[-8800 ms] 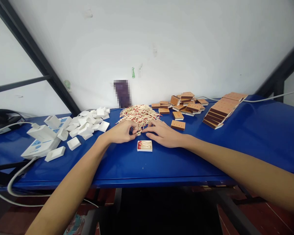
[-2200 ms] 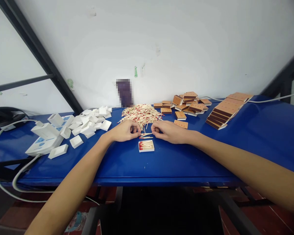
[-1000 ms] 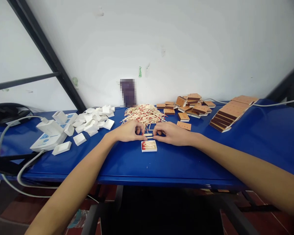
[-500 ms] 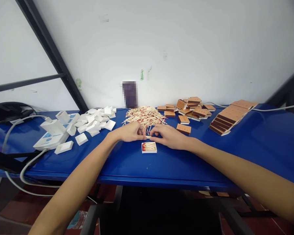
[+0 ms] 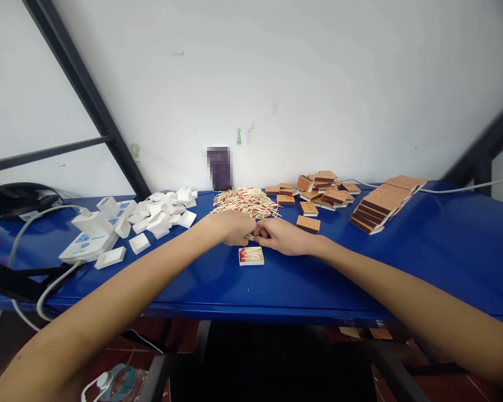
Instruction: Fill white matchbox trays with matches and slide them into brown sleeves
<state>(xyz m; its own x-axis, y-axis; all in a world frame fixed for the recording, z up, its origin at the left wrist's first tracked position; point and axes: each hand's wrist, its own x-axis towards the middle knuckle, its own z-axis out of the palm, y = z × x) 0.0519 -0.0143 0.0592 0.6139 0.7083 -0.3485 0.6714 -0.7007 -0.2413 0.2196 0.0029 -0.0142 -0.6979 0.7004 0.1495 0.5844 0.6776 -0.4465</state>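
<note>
My left hand (image 5: pixel 237 228) is closed, knuckles turned up, just in front of the match pile (image 5: pixel 247 201). Against it, fingertips almost meeting, my right hand (image 5: pixel 283 235) is closed in a pinch. A few matches (image 5: pixel 250 238) show as pale sticks in the small gap, held between the two hands; most of the fingertips are hidden. Just nearer to me lies an open white matchbox tray (image 5: pixel 251 262) with a layer of matches, red heads to the left.
Empty white trays (image 5: pixel 161 212) are heaped at left beside a white power strip (image 5: pixel 88 245) with cables. Brown matchbox sleeves (image 5: pixel 324 190) lie loose behind my right hand, and a stacked row of sleeves (image 5: pixel 381 204) stands farther right. A dark blurred upright object (image 5: pixel 220 170) leans against the wall.
My left hand has rolled over, so its knuckles now face up and its fingers are hidden. The hands have come closer together. The view has shifted slightly; the filled tray stays in place.
</note>
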